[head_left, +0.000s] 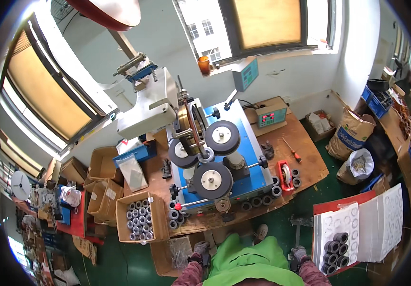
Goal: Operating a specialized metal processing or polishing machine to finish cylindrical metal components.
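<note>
My left hand (201, 249), in a grey glove, hangs low beside the cardboard box with clear plastic (179, 252) below the table edge. On the other side of my green apron, my gloved right hand (299, 253) is near the red-edged stand (316, 238). Neither hand's fingers show clearly enough to tell whether they hold anything. Ahead of me stands a blue winding machine (255, 164) with three black rollers (211, 180). A grey ring (207, 155) sits between those rollers.
A cardboard box of wound rings (140, 219) stands left of the machine. More rings (258, 202) and a red tape dispenser (286, 175) lie to its right, near a screwdriver (296, 155). Dark rings (336, 250) rest on a white sheet (350, 229) at right.
</note>
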`<state>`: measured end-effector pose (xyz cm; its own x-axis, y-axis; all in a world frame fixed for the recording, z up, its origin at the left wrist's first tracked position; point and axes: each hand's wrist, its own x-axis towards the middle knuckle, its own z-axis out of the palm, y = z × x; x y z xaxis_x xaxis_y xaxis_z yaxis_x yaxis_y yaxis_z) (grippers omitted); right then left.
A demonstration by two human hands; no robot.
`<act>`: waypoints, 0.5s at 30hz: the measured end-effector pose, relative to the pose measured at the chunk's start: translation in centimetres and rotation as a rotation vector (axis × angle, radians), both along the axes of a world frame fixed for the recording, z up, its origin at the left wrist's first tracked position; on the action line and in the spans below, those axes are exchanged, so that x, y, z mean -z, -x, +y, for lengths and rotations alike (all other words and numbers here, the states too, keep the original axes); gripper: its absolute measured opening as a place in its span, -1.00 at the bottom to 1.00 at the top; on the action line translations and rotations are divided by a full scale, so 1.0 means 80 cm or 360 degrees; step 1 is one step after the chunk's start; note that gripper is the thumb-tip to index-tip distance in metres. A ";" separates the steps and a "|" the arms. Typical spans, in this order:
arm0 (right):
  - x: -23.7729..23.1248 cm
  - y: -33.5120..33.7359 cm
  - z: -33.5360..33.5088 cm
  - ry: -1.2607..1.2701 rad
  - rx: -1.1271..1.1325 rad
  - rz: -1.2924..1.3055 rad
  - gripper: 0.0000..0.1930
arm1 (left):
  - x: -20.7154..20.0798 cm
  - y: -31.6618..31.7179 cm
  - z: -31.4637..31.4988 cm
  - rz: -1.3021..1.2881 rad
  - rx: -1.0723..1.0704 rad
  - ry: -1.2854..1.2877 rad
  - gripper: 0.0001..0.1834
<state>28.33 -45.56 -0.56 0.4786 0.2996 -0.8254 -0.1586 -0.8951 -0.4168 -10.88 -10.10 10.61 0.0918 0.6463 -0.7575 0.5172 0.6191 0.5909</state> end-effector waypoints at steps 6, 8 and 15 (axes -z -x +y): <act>-0.013 -0.048 0.034 -0.0137 0.0106 -0.0954 -0.73 | 0.039 0.070 -0.023 0.0232 0.0247 0.0097 -0.72; -0.045 -0.069 0.034 -0.0056 0.0320 -0.1000 -0.60 | 0.053 0.089 -0.029 0.0482 0.0671 0.0039 -0.72; -0.169 -0.087 0.094 0.0186 -0.0165 -0.2035 -0.29 | 0.123 0.155 -0.025 0.0155 0.0059 0.0141 -0.73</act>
<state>35.32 -38.07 12.96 0.9238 0.3400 0.1760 0.3652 -0.9205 -0.1391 -23.31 -12.10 0.80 0.0378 0.5739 -0.8181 0.5929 0.6461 0.4807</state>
